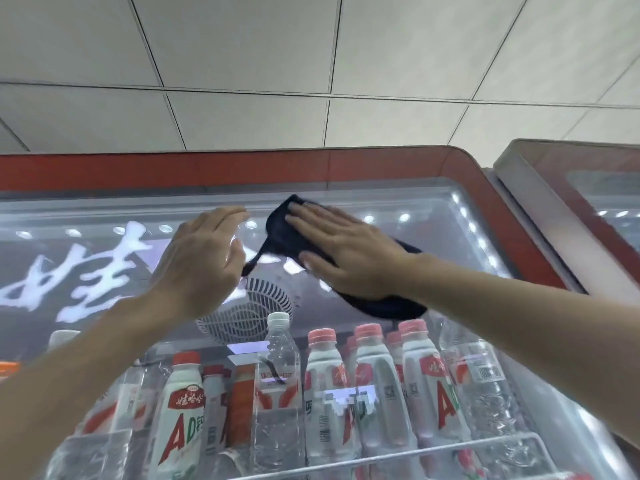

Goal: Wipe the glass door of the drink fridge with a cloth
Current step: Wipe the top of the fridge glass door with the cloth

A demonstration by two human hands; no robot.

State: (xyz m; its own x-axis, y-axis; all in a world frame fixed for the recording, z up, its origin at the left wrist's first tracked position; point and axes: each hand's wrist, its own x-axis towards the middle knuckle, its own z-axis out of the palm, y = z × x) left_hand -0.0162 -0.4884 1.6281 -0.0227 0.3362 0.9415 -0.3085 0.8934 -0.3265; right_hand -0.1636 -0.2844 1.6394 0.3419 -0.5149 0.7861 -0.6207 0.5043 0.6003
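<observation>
You have pale ceiling tiles (242,39) overhead. Red-capped bottles (323,375) and a clear water bottle (278,358) stand on a wire shelf (415,452) below a round fan grille (256,317). Another cabinet (571,188) sits to your right.

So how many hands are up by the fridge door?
2. The left hand is raised beside the dangling corner of the dark cloth; the right hand presses flat on it, high on the glass door.

Bright, even light fills the view, with soft shadows only. Small white lights (403,217) inside the fridge (519,237) glow along the top and right of the glass door (104,209), which shows pale glare and hazy reflections. The wide lens bows the red frame (242,168) and ceiling (242,46) seams. The cloth (280,233) edge is motion-blurred; the bottle labels (346,400) carry a pixelated patch.
</observation>
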